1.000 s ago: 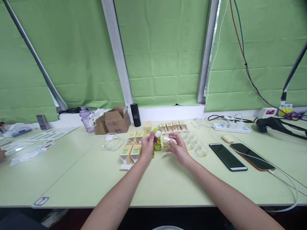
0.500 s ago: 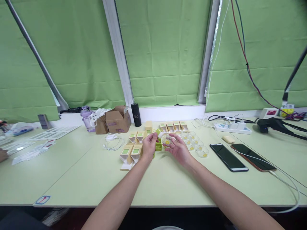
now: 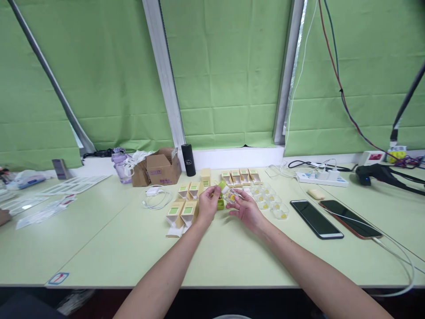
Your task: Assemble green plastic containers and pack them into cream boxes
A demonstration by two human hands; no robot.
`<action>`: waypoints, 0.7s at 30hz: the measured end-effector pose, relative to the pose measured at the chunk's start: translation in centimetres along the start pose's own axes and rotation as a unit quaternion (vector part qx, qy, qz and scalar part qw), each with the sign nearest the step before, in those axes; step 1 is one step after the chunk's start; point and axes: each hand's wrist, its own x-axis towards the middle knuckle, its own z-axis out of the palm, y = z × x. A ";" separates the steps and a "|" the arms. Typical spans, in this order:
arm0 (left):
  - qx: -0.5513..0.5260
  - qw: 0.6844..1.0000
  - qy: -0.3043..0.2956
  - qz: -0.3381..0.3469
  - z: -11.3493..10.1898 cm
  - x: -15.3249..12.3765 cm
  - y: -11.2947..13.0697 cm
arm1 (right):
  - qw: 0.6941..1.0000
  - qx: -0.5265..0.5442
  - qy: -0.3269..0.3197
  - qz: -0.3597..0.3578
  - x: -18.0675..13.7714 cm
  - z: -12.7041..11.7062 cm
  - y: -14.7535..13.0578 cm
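Observation:
My left hand pinches a small green-and-white piece, partly hidden by the fingers. Close against it, my right hand grips a clear plastic container with a yellow spot inside. Below the hands, a green tray-like piece lies on the table, partly covered. Beige cartons with green labels are beside my left hand, and another row of open cartons stands beyond the hands. Several clear containers with yellow spots are grouped to the right of my right hand.
Two phones lie at the right, near a power strip. A white charger cable, cardboard box, black cylinder and purple bottle stand or lie at the left. Another person's hand shows at the far left edge.
My left hand's green-and-white piece and my right hand's clear container have come together. The right fingers have closed more around the container.

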 end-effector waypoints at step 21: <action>0.062 0.997 -0.036 0.025 -0.1 0.1 -1.2 | 0.999 0.031 -0.010 -0.025 0.3 -0.1 0.6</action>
